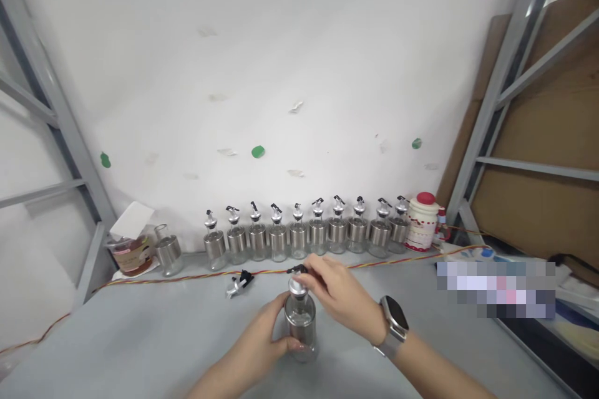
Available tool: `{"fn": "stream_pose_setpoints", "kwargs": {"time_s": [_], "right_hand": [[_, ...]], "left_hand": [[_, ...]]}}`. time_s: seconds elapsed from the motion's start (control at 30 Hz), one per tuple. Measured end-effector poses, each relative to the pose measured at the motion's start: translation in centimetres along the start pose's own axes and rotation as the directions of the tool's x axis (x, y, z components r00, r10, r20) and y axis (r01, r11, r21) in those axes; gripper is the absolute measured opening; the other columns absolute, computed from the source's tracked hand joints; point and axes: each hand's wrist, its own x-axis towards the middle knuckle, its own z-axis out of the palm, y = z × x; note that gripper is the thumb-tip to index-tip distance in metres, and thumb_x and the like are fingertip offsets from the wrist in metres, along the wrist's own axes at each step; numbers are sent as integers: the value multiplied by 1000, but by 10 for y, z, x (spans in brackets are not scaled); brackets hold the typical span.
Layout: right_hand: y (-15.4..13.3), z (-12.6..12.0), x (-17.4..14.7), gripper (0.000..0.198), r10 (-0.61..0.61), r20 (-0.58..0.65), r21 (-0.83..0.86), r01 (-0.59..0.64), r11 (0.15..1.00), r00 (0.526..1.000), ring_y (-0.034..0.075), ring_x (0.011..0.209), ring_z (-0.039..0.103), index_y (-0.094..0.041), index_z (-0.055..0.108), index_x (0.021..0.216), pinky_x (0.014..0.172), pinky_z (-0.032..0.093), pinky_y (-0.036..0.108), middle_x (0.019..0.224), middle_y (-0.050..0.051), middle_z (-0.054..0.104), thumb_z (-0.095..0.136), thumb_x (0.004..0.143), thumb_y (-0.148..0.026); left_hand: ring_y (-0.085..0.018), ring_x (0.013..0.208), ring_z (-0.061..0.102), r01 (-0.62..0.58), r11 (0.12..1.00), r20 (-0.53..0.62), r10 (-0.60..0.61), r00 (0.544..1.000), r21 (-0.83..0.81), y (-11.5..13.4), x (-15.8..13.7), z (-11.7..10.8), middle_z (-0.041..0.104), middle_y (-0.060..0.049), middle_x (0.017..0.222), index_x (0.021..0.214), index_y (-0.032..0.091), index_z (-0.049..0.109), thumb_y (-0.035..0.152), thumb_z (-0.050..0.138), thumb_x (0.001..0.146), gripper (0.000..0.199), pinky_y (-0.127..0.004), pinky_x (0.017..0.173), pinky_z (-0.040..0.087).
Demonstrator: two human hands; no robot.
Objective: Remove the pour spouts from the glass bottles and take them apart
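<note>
An oil bottle (302, 323) of clear glass with a steel sleeve stands upright in front of me. My left hand (276, 327) is wrapped round its body from the left. At its neck sits a silver pourer stopper (298, 285) with a black flap on top. My right hand (330, 283), with a watch on the wrist, pinches the top of that stopper between thumb and fingers. A loose pourer stopper (239, 283) lies on the grey table, left of the bottle. Further back at the left is an uncapped oil bottle (168, 251).
A row of several stoppered oil bottles (277, 242) lines the wall. A cream jar (418, 224) with a red lid ends the row at the right. At the left stands a tub (131, 254). A twisted cord (187, 277) crosses the table. Metal posts rise at both sides.
</note>
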Motion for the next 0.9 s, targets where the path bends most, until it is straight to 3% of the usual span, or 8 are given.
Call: {"fn": "stream_pose_setpoints", "kwargs": {"time_s": [0.1, 0.2, 0.3, 0.37, 0.43, 0.53, 0.67, 0.9], "right_hand": [[6, -10, -12, 11, -41, 7, -54, 42, 998, 999, 15, 67, 48, -19, 46, 92, 65, 36, 28, 71, 1, 54, 42, 86, -27], [8, -13, -17, 28, -182, 69, -218, 193, 957, 981, 20, 83, 48, -16, 45, 107, 74, 36, 34, 92, 7, 55, 44, 80, -14], [5, -4, -15, 30, -287, 154, -382, 324, 865, 946, 23, 85, 46, -11, 48, 104, 74, 36, 37, 96, 10, 54, 42, 76, -6], [2, 6, -14, 26, -318, 176, -446, 363, 818, 932, 23, 80, 46, -10, 50, 100, 70, 37, 37, 91, 10, 54, 40, 76, -4], [1, 15, -14, 24, -322, 152, -480, 355, 803, 934, 22, 76, 45, -9, 51, 99, 67, 37, 36, 86, 10, 53, 39, 78, -4], [1, 29, -15, 19, -313, 78, -488, 310, 816, 947, 21, 72, 44, -10, 53, 92, 66, 36, 35, 80, 9, 52, 36, 82, -6], [7, 44, -16, 22, -332, -73, -376, 282, 883, 941, 21, 73, 43, -11, 54, 86, 66, 35, 34, 78, 8, 52, 33, 84, -8], [11, 64, -20, 33, -255, -219, -202, 212, 956, 942, 21, 77, 44, -10, 51, 106, 74, 34, 38, 84, 10, 55, 31, 81, -2]], "left_hand": [[-23, 111, 45, -139, 925, -90, 182, 979, 354, 9, -5, -14, 49, -6, 123, 123, 26, 36, 36, 61, 70, 59, -37, 91, 37], [-23, 103, 51, -246, 663, -124, 458, 881, 707, 25, -6, -25, 54, -10, 116, 123, 21, 36, 39, 49, 79, 50, -38, 84, 42], [-24, 97, 54, -261, 403, -44, 609, 792, 877, 34, 0, -24, 58, -12, 107, 114, 15, 45, 37, 46, 81, 40, -38, 79, 43], [-25, 94, 55, -241, 329, -33, 648, 761, 913, 33, 6, -19, 59, -13, 104, 109, 13, 48, 33, 46, 82, 34, -37, 76, 44], [-24, 92, 56, -221, 319, -49, 659, 750, 922, 28, 10, -15, 59, -13, 101, 105, 13, 49, 28, 44, 83, 28, -36, 73, 45], [-21, 82, 57, -216, 349, -58, 630, 774, 912, 16, 13, -11, 60, -11, 90, 100, 14, 50, 21, 39, 85, 20, -32, 65, 46], [-16, 62, 56, -227, 386, -68, 618, 783, 894, 1, 14, -6, 59, -7, 74, 101, 13, 49, 16, 32, 85, 23, -26, 53, 44], [-19, 73, 56, -212, 455, -140, 623, 770, 865, -6, 15, 1, 59, -9, 81, 105, 12, 47, 11, 38, 82, 25, -28, 60, 46]]}}
